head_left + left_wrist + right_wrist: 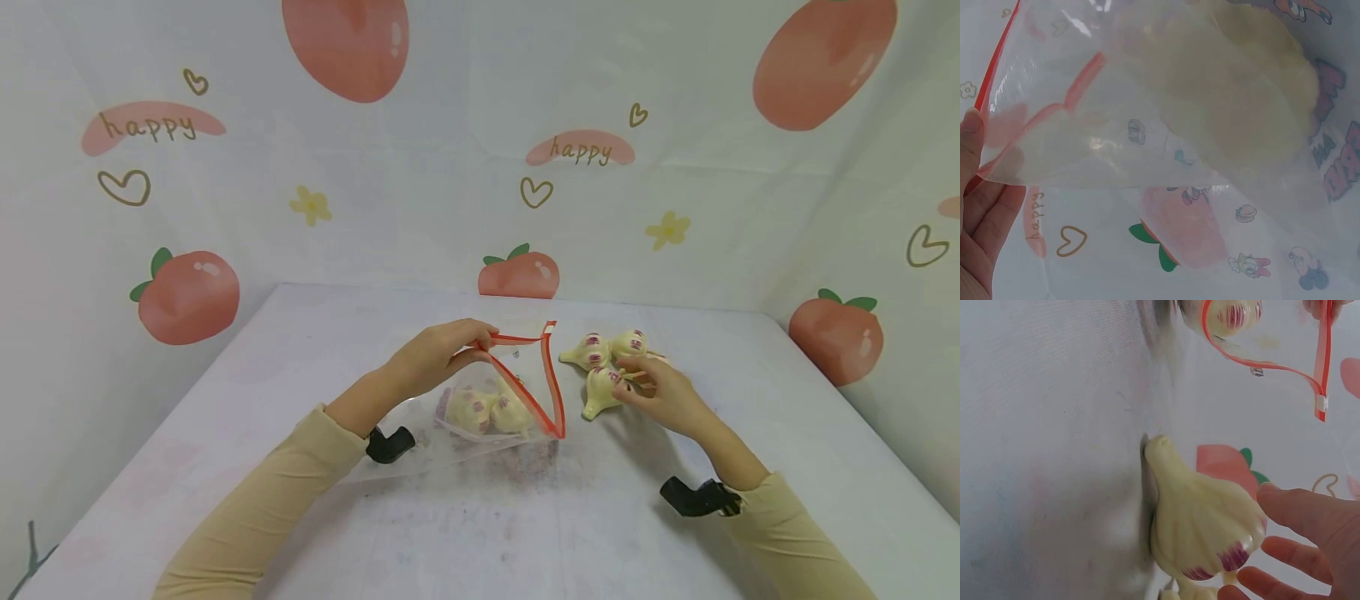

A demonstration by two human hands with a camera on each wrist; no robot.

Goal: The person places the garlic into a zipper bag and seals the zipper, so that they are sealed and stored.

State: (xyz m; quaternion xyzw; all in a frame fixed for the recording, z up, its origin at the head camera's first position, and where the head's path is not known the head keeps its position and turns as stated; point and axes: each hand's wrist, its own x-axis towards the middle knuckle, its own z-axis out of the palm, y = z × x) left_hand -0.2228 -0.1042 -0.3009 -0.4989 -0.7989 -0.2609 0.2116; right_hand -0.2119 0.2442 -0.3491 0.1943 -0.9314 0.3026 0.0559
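Note:
My left hand (pixel 438 357) pinches the upper edge of a clear zip bag (pixel 557 392) with a red closure strip. The bag's mouth gapes toward the right. Inside the bag lie garlic bulbs (pixel 468 412), blurred through the plastic in the left wrist view. On the right, my right hand (pixel 667 398) is beside a loose garlic bulb (pixel 1204 519), cream with purple streaks. Its thumb and fingers are apart around the bulb's near side, not closed on it; whether the thumb touches it I cannot tell. More bulbs (pixel 591 352) lie just behind.
A pale cloth covers the table (pixel 480 533). Behind it stands a white backdrop (pixel 435 183) printed with peaches, hearts and flowers. On each wrist sits a black camera mount (pixel 693 497). The white slider (pixel 1322 403) is at one end of the red strip.

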